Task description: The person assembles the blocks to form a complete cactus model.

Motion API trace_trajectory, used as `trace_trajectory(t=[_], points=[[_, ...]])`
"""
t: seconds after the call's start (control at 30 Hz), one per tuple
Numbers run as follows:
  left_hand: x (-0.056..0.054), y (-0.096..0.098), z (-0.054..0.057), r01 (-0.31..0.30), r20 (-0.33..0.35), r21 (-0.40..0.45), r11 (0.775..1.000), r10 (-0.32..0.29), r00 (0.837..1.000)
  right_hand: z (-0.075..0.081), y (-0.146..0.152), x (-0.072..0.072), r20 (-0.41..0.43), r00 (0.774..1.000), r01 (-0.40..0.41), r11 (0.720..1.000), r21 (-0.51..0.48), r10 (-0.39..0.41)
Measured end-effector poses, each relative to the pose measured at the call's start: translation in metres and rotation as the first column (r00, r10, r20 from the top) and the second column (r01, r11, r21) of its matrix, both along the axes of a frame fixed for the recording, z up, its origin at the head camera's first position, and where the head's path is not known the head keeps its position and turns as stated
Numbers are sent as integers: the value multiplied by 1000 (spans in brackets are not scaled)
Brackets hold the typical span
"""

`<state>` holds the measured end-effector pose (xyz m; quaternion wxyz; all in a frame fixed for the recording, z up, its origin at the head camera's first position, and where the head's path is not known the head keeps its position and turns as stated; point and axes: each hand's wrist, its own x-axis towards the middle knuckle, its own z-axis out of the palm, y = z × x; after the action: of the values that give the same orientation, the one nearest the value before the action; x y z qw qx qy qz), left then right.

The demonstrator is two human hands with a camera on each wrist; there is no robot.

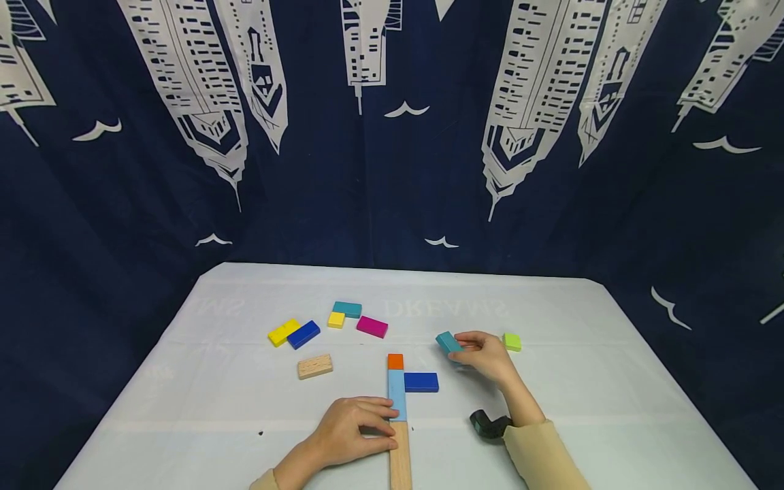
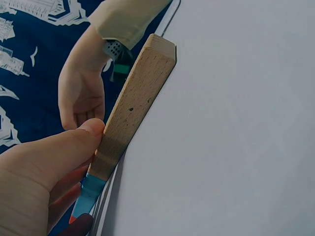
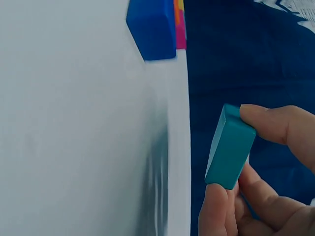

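In the head view, a row made of a long wooden block (image 1: 401, 459), a light blue block (image 1: 397, 388) and an orange block (image 1: 395, 361) runs away from the front of the table. My left hand (image 1: 355, 430) rests its fingertips and thumb along the row's left side, touching the wooden and light blue blocks. A dark blue block (image 1: 421, 382) lies against the row's right side. Farther right, my right hand (image 1: 484, 354) pinches a teal block (image 3: 231, 147) between thumb and fingers; in the right wrist view it is held by its two ends, raised off the table.
Toward the back left lie a yellow block (image 1: 284, 332), another blue block (image 1: 304, 335), a small yellow block (image 1: 336, 320), a second teal block (image 1: 347, 309), a magenta block (image 1: 372, 327) and a short wooden block (image 1: 315, 367). A lime block (image 1: 512, 341) sits beyond my right hand. A black device (image 1: 488, 425) is at my right wrist.
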<state>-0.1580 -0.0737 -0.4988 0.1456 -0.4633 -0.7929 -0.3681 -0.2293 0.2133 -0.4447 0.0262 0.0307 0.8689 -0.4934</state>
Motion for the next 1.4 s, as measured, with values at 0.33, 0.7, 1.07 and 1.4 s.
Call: trace_trajectory(t=[0.33, 0.7, 1.07, 1.4], points=[[0, 0, 0, -1, 16, -8, 1000, 1, 1000, -10, -22, -5, -2, 1000, 12, 997, 82, -12], [-1, 0, 0, 1, 15, -6, 1000, -1, 1000, -20, -27, -8, 58, 998, -13, 998, 61, 9], [0, 0, 0, -1, 20, -1, 1000, 1, 1000, -30, -25, -8, 8, 997, -82, 995, -58, 82], [-1, 0, -1, 0, 51, -5, 1000, 0, 999, -28, -26, -7, 10, 993, -119, 991, -59, 120]])
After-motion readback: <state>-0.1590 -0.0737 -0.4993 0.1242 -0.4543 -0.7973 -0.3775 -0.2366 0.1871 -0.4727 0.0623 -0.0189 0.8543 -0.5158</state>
